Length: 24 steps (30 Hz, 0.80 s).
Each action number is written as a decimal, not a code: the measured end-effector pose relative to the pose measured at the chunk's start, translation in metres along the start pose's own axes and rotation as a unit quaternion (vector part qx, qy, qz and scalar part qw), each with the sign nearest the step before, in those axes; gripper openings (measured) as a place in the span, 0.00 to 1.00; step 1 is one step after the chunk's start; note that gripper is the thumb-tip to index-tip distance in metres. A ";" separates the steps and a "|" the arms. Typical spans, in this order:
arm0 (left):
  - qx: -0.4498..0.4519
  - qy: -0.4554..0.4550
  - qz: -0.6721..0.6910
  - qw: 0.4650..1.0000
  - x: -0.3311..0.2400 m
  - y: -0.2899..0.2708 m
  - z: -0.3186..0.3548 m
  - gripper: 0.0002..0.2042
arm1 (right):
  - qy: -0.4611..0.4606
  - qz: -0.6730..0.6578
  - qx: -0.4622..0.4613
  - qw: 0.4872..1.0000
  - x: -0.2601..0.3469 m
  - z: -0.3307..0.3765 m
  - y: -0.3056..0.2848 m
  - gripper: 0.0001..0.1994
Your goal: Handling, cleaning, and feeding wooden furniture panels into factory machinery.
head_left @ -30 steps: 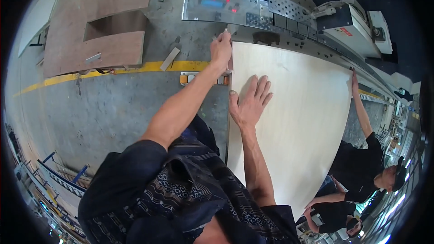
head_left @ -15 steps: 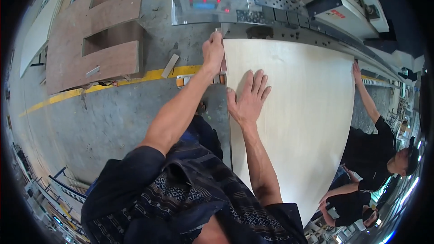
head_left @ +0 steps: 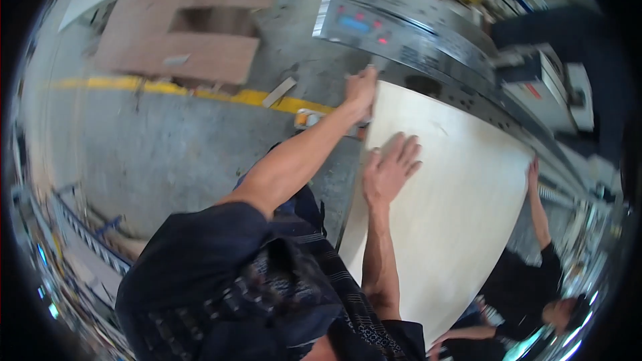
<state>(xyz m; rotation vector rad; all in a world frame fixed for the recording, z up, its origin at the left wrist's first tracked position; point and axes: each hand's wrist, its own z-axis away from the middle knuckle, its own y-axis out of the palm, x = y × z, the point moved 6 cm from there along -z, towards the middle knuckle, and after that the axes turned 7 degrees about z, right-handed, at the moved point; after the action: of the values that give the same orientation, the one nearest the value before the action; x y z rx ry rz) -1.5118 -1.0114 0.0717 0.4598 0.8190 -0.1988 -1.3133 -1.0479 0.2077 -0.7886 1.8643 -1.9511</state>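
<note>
A large pale wooden board (head_left: 448,187) lies flat in front of me and to my right. My left hand (head_left: 362,90) is closed in a fist beside the board's far left corner, close to the machine's metal edge. What its fingers grip is hidden. Flat on the board's face, near its left edge, rests my right hand (head_left: 393,168) with fingers spread. On the opposite side, a co-worker's hand (head_left: 533,172) touches the board's far right corner.
A machine with a control panel (head_left: 361,23) and red lights runs along the far side. Two people in dark shirts (head_left: 521,284) stand at the right. Brown cut-out panels (head_left: 147,40) lie at far left, near a yellow floor line (head_left: 247,97) and a small offcut (head_left: 279,92).
The view has shifted and tilted, so the machine and board sit farther right and lower. Both my hands keep their places at the board.
</note>
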 end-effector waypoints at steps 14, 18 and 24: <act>0.147 -0.009 0.070 0.987 -0.082 -0.073 0.156 0.24 | 0.008 0.004 -0.035 0.999 -0.034 0.015 0.018 0.36; 0.016 -0.136 0.002 0.991 -0.093 -0.258 0.175 0.24 | -0.006 0.019 -0.040 0.999 -0.029 0.006 0.019 0.38; -0.373 -0.022 0.194 0.907 -0.069 -0.571 -0.003 0.19 | 0.052 0.142 -0.080 0.985 -0.058 0.067 0.010 0.38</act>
<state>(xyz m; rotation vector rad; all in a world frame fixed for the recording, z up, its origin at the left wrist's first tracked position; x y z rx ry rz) -1.7565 -1.5152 -0.0606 -0.1159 0.6804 0.4686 -1.2292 -1.0689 0.1880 -0.4399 2.0857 -1.7110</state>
